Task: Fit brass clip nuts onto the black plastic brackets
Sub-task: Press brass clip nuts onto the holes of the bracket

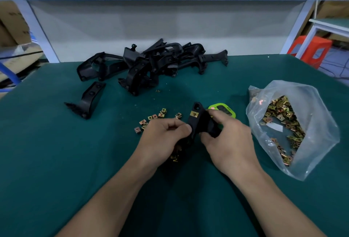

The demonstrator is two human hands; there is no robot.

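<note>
While left hand (166,139) and right hand (231,142) grip one bracket (197,123), one clip nut (194,113) sits on it.

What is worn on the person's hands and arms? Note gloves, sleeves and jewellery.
The left hand and right hand are bare: no gloves. The left forearm and right forearm are uncovered to the frame's edge, so no sleeves show. No watch, bracelet or ring is visible.

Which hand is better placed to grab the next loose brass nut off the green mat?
Probably the left hand: the loose clip nuts lie just beyond its knuckles. The right hand grips the bracket from the far side, so it can steady the part.
</note>
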